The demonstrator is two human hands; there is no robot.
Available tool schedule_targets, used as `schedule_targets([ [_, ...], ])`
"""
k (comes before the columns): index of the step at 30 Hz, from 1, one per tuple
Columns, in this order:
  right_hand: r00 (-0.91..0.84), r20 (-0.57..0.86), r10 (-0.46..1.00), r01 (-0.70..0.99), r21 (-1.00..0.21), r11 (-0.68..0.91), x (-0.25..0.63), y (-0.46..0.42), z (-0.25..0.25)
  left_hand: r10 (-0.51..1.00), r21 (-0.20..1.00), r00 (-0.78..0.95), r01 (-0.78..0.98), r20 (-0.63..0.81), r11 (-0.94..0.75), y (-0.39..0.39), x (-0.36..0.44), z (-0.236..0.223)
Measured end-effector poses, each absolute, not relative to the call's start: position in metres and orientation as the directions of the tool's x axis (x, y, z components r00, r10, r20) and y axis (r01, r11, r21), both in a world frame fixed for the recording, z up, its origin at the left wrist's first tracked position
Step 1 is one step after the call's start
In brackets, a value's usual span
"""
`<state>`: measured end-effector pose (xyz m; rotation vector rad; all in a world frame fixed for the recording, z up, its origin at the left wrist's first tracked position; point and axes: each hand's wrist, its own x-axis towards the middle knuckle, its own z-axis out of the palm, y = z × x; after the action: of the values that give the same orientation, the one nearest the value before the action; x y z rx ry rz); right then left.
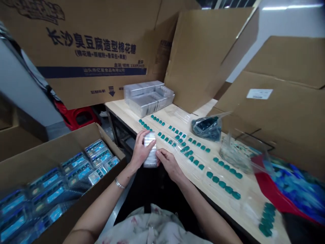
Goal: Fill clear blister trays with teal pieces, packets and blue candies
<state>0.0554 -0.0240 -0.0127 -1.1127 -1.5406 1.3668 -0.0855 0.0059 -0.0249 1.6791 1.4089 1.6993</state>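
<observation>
My left hand [141, 149] is wrapped round a stack of thin clear plastic cases [150, 152], its thumb lying across the near face. At the stack's right edge, the bent fingers of my right hand [168, 163] pinch the side of it. The stack is held upright in front of the table's near edge. Short rows of small dark green pieces [222, 184] lie on the pale wooden table [182, 186], beyond and to the right of my hands. Some of the pieces appear to sit in clear plastic.
A cardboard carton [101, 130] at left holds blue-labelled clear packs [80, 171]. More clear plastic cases [149, 98] stand at the table's far end. A plastic bag of dark pieces [207, 127] and blue packaging [297, 189] lie right. Large cardboard sheets [198, 57] rise behind.
</observation>
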Motion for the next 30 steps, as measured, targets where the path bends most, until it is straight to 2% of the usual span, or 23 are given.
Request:
schedule_targets([
  [6, -0.315, -0.047, 0.948, -0.075, -0.994, -0.075, 0.065, -0.022, -0.021, 0.870, 0.739, -0.013, 0.535, 0.493, -0.410, 0.001, -0.078, -0.026],
  [13, -0.375, -0.001, 0.927, -0.154, -0.986, -0.063, 0.072, -0.020, -0.030, 0.890, 0.700, 0.087, 0.586, 0.447, -0.409, 0.000, -0.080, -0.024],
  [24, -0.238, 0.097, 0.966, -0.016, -0.995, 0.096, 0.062, -0.021, -0.043, 0.883, 0.734, -0.016, 0.563, 0.469, -0.380, 0.001, -0.074, -0.020],
  [30, -0.102, 0.074, 0.992, 0.021, -0.997, 0.077, 0.067, -0.018, -0.041, 0.885, 0.771, -0.111, 0.548, 0.451, -0.325, 0.005, -0.084, -0.023],
])
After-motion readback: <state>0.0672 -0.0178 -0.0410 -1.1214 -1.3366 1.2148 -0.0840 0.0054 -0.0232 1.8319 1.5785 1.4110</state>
